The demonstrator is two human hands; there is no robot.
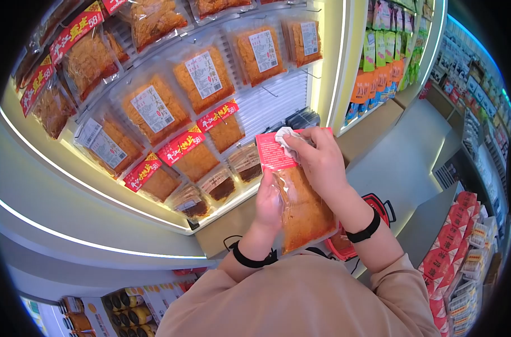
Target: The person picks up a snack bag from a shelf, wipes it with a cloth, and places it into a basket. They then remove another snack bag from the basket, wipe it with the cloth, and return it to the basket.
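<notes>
A packet [306, 205] held before the rack [273, 106]: the left hand [268, 200] grips its edge, seemingly to steady it, while the right hand [324, 160], closed on a tissue [285, 141], holds this against the red header [273, 158]; similar bags [261, 51] hang on the rack, labels [203, 74] outward, presumably for reading

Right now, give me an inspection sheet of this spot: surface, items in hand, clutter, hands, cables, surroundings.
Surface: tan ledge below the display rack; bag held off it.
Items in hand: clear snack bag with red header card; crumpled white tissue or cloth.
Clutter: red basket, partly hidden.
Hands: left hand grips the bag's edge; right hand holds the tissue or cloth against the card.
Cables: none identifiable.
Surroundings: hanging snack packs, red price cards.
</notes>
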